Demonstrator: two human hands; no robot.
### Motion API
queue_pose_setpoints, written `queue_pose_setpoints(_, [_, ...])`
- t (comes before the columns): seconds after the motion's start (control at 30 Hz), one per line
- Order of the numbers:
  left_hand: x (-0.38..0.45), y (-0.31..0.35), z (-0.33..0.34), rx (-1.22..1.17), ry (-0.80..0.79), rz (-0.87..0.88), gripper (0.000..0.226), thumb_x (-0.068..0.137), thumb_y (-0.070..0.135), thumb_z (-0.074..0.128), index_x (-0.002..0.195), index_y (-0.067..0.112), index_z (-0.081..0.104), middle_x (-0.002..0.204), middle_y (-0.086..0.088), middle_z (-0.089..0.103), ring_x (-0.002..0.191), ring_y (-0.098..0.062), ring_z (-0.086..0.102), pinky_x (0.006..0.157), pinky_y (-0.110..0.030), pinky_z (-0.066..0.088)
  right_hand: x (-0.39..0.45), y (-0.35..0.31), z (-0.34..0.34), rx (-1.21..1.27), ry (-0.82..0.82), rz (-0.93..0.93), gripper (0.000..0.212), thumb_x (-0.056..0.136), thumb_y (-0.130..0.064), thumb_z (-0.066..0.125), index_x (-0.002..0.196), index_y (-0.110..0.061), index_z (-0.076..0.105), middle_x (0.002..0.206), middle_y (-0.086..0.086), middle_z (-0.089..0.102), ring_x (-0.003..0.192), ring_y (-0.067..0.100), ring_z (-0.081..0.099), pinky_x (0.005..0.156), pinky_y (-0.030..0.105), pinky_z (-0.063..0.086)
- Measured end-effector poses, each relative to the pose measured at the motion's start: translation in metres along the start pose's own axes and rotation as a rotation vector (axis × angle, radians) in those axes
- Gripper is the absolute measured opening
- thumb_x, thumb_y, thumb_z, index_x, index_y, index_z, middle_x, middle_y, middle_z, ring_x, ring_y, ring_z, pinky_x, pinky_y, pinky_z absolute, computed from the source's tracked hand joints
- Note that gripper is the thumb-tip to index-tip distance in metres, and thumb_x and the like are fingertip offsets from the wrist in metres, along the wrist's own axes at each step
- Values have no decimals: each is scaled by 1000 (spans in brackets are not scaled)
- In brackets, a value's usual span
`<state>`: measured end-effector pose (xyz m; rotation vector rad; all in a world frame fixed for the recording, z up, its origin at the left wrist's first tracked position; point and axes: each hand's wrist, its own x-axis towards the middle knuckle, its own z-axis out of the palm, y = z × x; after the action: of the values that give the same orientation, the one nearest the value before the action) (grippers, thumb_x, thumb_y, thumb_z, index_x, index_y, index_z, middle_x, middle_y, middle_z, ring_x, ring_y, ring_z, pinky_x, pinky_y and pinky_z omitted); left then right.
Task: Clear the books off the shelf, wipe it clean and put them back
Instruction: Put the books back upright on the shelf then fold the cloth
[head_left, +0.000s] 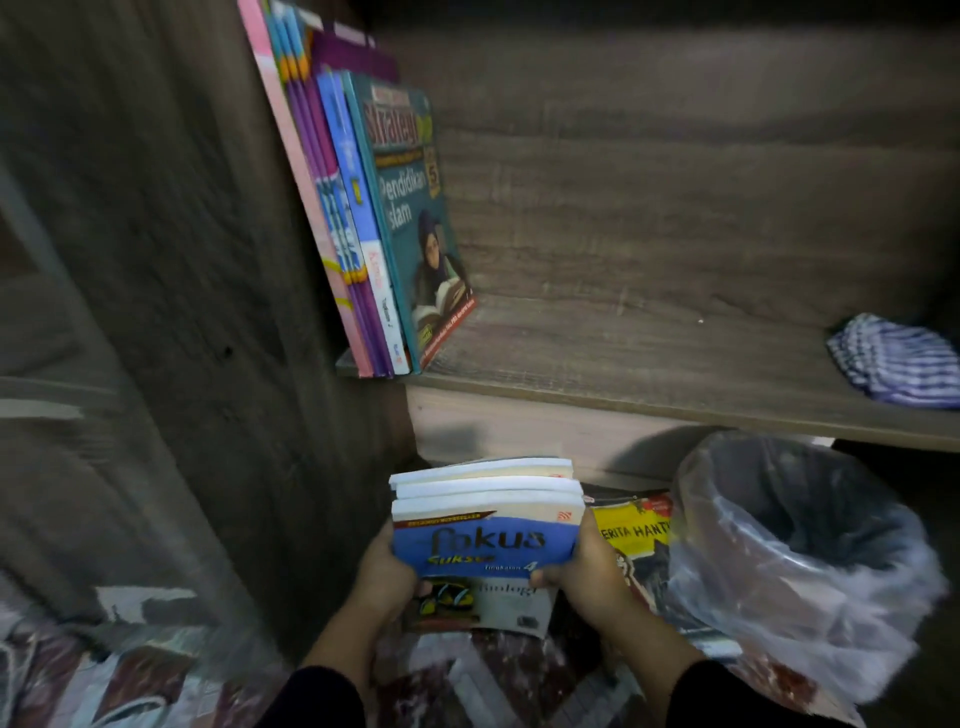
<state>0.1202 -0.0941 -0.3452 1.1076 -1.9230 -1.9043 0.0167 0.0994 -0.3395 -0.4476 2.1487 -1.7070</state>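
Bin (800, 561) held a clear plastic liner | shelf (649, 374) held leaning books (374, 208), striped cloth (896, 364) | left hand (382, 571) and right hand (584, 571) gripped book stack (485, 525) below shelf

Two bare forearms showing, rising from lower frame edge below wooden shelf (623, 395). Left hand (382, 571) bare, wearing no ring or watch visibly. Right hand (592, 569) likewise bare. Dark, near-black long sleeves (727, 696) covering both arms, ending partway up forearms. Fabric detail blurring in dim light.
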Motion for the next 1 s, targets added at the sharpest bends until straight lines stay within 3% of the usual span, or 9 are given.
queue_pose_setpoints(0.1, [-29,42,-16,53,-56,106,56,68,-33,51,107,6,61,66,8,68,65,-13,58,45,-22,48,-17,-36,-15,-52,-1,-50,60,63,27,65,106,-14,54,91,-7,66,75,1,66,55,17,54])
queue_pose_setpoints(0.17, [-49,74,-27,144,-111,157,62,67,-26,61,113,16,58,81,2,70,70,-18,63,48,-27,52,-29,-67,-29,-87,-8,-97,52,65,19,71,105,-13,59,91,-12,67,73,-8,65,60,9,51])
queue_pose_setpoints(0.27, [-72,123,-34,258,-178,235,68,71,-13,69,117,31,46,101,1,66,81,-18,64,49,-29,52,-36,-114,-52,-57,-33,-160,47,71,13,72,112,-9,62,99,-2,70,76,-4,66,63,13,54])
queue_pose_setpoints(0.37, [-86,173,-29,270,-180,328,63,72,-6,75,123,13,43,116,-5,64,96,-21,63,71,-33,54,-33,-159,-78,-17,-8,-208,37,76,12,68,112,3,62,106,12,69,81,14,69,67,18,57])
queue_pose_setpoints(0.43, [-87,201,-19,272,-216,365,57,76,-2,75,124,6,46,119,-10,65,95,-21,65,79,-33,56,-27,-184,-92,5,3,-214,30,80,10,66,109,4,62,102,14,69,69,6,70,63,16,57])
queue_pose_setpoints(0.57, [-80,238,14,225,-236,409,18,90,5,61,106,11,57,95,-4,65,65,-10,59,46,-13,48,-3,-207,-115,20,63,-176,13,89,-1,60,102,0,61,99,15,68,58,7,67,58,23,58])
queue_pose_setpoints(0.63, [-63,245,33,197,-190,425,20,90,4,61,109,1,64,93,-8,66,65,-13,59,61,-22,52,18,-207,-125,28,123,-143,18,92,-6,58,104,6,62,102,18,68,63,15,66,68,34,57])
queue_pose_setpoints(0.8, [-17,252,70,189,-150,397,20,78,26,71,92,11,75,92,-3,75,85,-23,69,93,-43,53,64,-208,-147,-25,191,15,24,95,-19,56,98,4,63,64,6,69,40,10,62,45,20,51])
queue_pose_setpoints(1.0, [-1,261,96,502,22,407,25,82,25,70,100,7,70,99,-5,71,87,-21,65,80,-29,52,91,-193,-154,2,282,76,40,98,-27,49,112,9,57,89,18,67,60,19,65,52,20,52])
